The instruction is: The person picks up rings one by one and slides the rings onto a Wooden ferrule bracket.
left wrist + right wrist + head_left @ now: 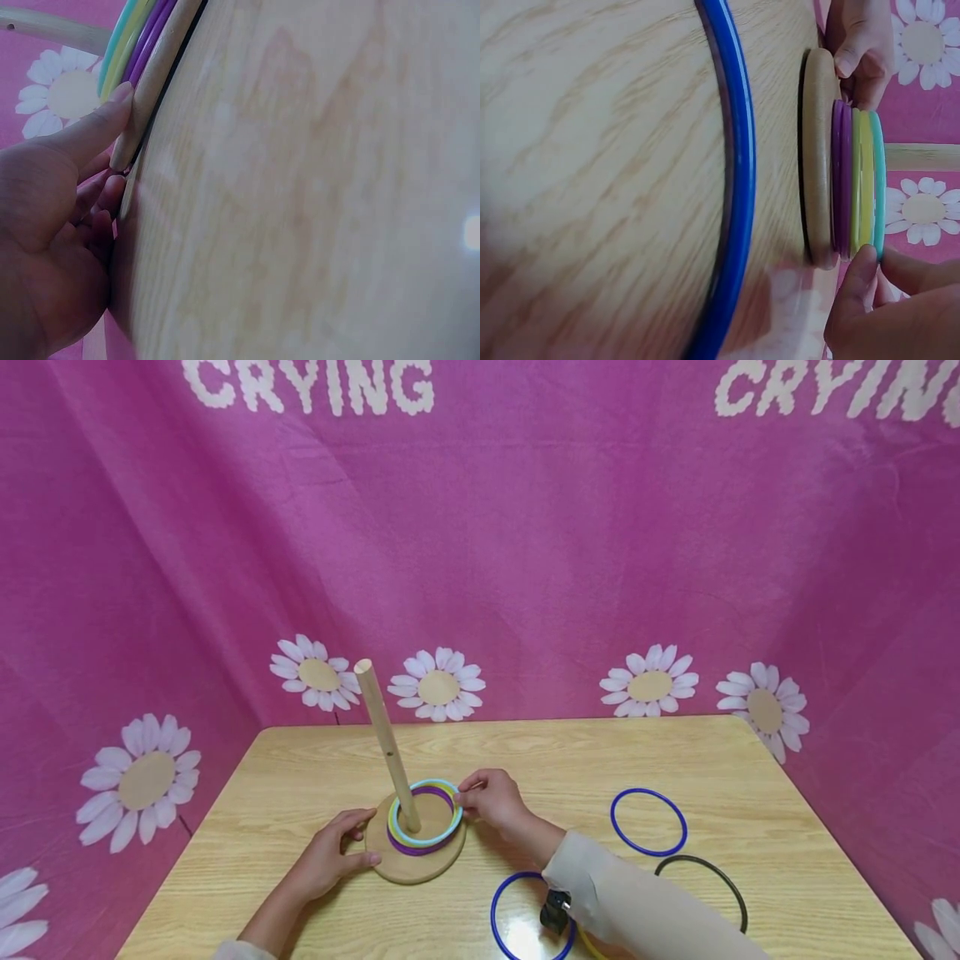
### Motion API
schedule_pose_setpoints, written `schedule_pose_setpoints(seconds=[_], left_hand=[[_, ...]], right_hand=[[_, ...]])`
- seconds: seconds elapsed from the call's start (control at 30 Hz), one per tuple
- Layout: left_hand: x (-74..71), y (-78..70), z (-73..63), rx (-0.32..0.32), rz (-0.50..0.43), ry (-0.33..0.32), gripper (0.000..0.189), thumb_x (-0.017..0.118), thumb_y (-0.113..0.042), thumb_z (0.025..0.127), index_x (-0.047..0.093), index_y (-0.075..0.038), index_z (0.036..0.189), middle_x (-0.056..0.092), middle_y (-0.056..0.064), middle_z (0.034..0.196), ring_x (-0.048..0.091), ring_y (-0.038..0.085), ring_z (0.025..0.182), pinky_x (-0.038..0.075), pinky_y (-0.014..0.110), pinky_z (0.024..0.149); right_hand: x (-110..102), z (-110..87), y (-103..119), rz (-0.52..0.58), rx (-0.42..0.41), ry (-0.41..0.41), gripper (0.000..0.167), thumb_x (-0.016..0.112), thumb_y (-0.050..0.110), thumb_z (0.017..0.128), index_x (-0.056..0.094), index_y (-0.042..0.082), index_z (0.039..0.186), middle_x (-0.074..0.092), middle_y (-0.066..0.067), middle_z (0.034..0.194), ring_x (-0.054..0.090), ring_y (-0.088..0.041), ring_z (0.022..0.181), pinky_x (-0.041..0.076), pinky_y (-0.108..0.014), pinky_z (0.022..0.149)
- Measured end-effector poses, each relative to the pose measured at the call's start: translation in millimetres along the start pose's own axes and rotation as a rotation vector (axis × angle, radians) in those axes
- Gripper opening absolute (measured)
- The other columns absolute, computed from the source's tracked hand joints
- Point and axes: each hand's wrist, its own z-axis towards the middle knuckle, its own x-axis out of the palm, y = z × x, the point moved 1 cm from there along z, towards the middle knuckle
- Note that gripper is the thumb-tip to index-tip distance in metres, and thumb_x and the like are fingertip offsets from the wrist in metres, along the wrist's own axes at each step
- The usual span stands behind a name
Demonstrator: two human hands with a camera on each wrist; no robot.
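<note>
The left hand (322, 856) holds the left rim of the round wooden base (408, 872), its thumb on the upper edge and its other fingers curled at the rim. The right hand (497, 797) pinches the turquoise ring (880, 172) between thumb and fingertips at the ring's right side.

The base sits left of the middle of the wood-grain table (540, 752) and bears a wooden peg (386, 743) with a small dark hole partway up. Stacked around the peg's foot are the purple rings (846, 180), lowest, then the yellow rings (866, 187), with the turquoise ring on top; the peg stands toward the left inside the stack.

To the right, apart from the base, lie a far blue ring (641, 791), a black ring (688, 858) nearer and further right, and a near blue ring (494, 917). Another yellow ring (593, 947) shows only as a short arc beneath the right arm's pale sleeve (645, 906). Behind the table hangs a magenta cloth (525, 543) printed with white daisies (438, 687) and the word CRYING.
</note>
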Motion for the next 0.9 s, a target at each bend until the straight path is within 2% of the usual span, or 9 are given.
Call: schedule_pose_setpoints(seconds=[0.13, 0.37, 0.53, 0.73, 0.9], left_hand=[[-0.3, -0.3, 1.0, 0.008, 0.007, -0.003, 0.071, 0.087, -0.02, 0.083, 0.056, 0.001, 0.144, 0.059, 0.011, 0.135, 0.053, 0.019, 0.107, 0.046, 0.031, 0.099], [-0.4, -0.6, 0.9, 0.012, 0.013, -0.004, 0.071, 0.087, -0.02, 0.083, 0.057, 0.002, 0.143, 0.059, 0.011, 0.134, 0.053, 0.019, 0.106, 0.046, 0.031, 0.097], [-0.1, -1.0, -0.2, -0.007, 0.012, 0.0, 0.072, 0.087, -0.019, 0.083, 0.056, 0.002, 0.144, 0.059, 0.011, 0.134, 0.052, 0.019, 0.106, 0.046, 0.029, 0.095], [0.8, -0.6, 0.7, -0.023, -0.012, -0.004, 0.071, 0.088, -0.017, 0.082, 0.057, 0.001, 0.144, 0.058, 0.011, 0.135, 0.052, 0.019, 0.107, 0.045, 0.027, 0.096], [0.8, -0.3, 0.5, -0.014, -0.014, -0.004, 0.071, 0.087, -0.018, 0.083, 0.056, 0.001, 0.144, 0.058, 0.011, 0.135, 0.052, 0.019, 0.106, 0.046, 0.027, 0.097]], right_hand=[[-1, 0.0, -1, -0.003, 0.007, 0.006, 0.006, 0.072, -0.009, 0.088, 0.068, -0.005, 0.09, 0.062, -0.004, 0.073, 0.062, -0.01, 0.061, 0.057, -0.025, 0.061], [-3, -1.8, -1, -0.026, -0.006, 0.019, 0.009, 0.075, -0.005, 0.088, 0.069, -0.009, 0.093, 0.066, -0.004, 0.074, 0.063, -0.01, 0.062, 0.059, -0.029, 0.064], [-8, -5.4, 1, -0.023, -0.016, 0.03, 0.011, 0.074, -0.005, 0.088, 0.068, -0.011, 0.095, 0.066, -0.004, 0.073, 0.063, -0.011, 0.065, 0.059, -0.029, 0.066], [-19, -11.6, 5, -0.137, -0.068, 0.039, 0.013, 0.076, -0.001, 0.087, 0.071, -0.009, 0.096, 0.065, -0.001, 0.071, 0.061, -0.011, 0.064, 0.053, -0.026, 0.062], [-32, -17.4, 4, -0.213, -0.097, 0.096, 0.016, 0.077, 0.001, 0.086, 0.073, -0.007, 0.099, 0.065, 0.001, 0.074, 0.06, -0.009, 0.067, 0.051, -0.024, 0.062]])
